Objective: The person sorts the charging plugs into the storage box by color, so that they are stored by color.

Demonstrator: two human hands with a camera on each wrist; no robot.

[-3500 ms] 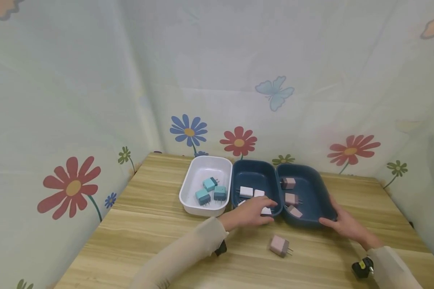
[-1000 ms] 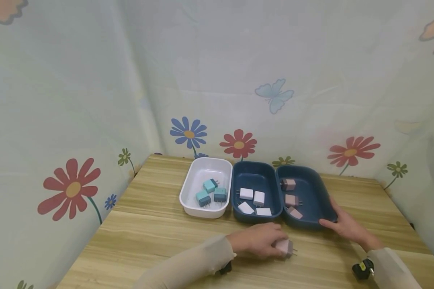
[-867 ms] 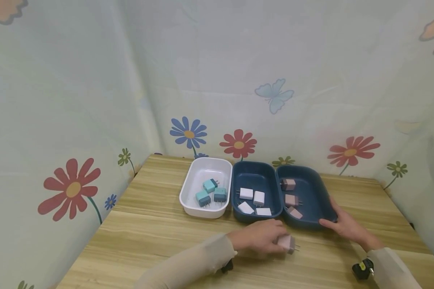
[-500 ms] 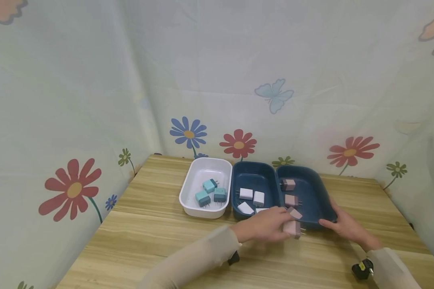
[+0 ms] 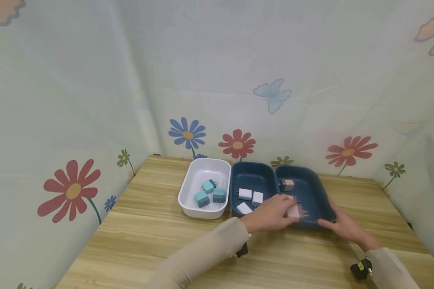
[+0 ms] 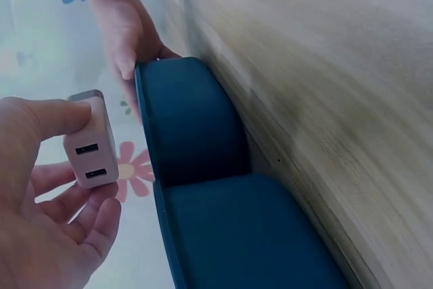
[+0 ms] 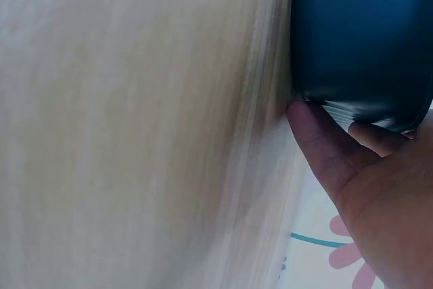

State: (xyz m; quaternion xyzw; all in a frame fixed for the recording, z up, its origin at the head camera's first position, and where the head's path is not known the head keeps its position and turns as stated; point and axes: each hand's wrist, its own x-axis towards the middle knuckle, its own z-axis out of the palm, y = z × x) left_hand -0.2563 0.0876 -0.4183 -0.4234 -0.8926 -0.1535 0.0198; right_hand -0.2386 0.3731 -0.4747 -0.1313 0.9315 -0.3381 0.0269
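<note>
My left hand (image 5: 269, 212) pinches a pink USB wall charger (image 6: 91, 143) between thumb and fingers. Two USB ports face the left wrist camera. In the head view the charger is over the front part of the right dark blue tray (image 5: 316, 202), prongs pointing right. That tray's front right corner is gripped by my right hand (image 5: 347, 226), thumb on the front and fingers along the side. A pink charger (image 5: 287, 184) lies at the tray's back left; another shows partly behind the held one. My left hand hides whatever lies at the tray's front left.
Left of it stands a middle dark blue tray (image 5: 254, 176) with several white chargers (image 5: 244, 194), partly covered by my left hand. A white tray (image 5: 207, 170) farther left holds three teal chargers (image 5: 202, 198). The wooden table (image 5: 141, 224) meets a flowered curtain behind.
My left hand went from above the middle tray to the pink charger on the table, took hold of it, and carried it up over the right tray. My right hand stayed at the tray corner.
</note>
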